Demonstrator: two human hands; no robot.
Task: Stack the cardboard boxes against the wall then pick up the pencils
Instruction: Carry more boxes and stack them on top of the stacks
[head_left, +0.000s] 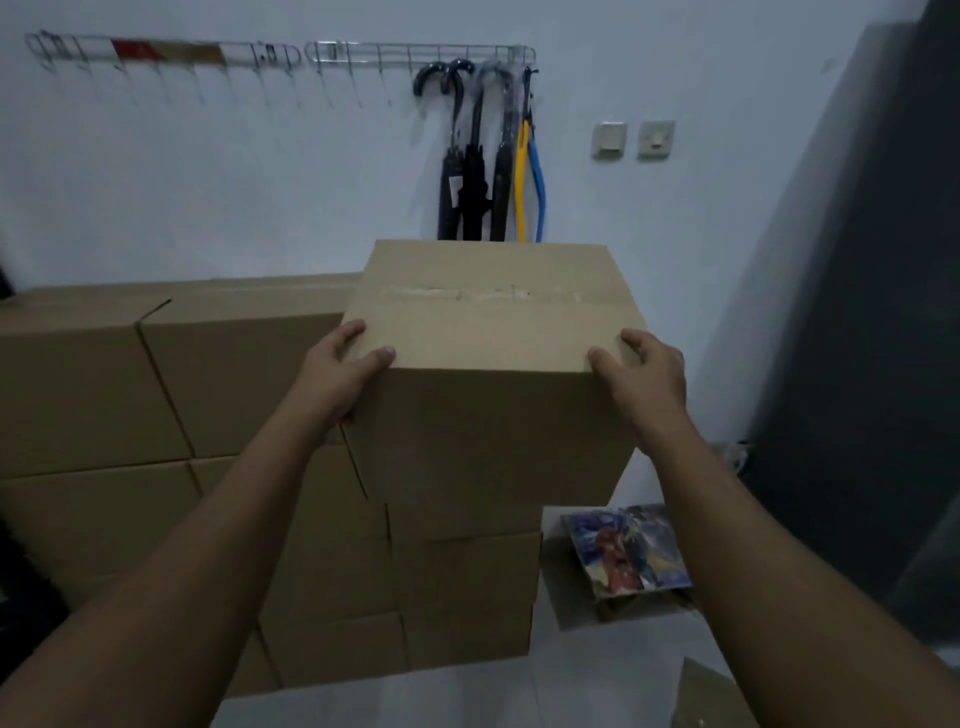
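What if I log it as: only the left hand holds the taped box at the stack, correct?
No. The head view shows both the left hand and the right hand holding the taped box at the stack, one grip on each near top corner.

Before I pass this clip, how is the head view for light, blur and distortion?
Head view: dim, bluish light, no glare; wide-angle bending slightly bows the wall rack; the held cardboard box, left hand and right hand read fairly sharp; the dark panel at right is smeared.
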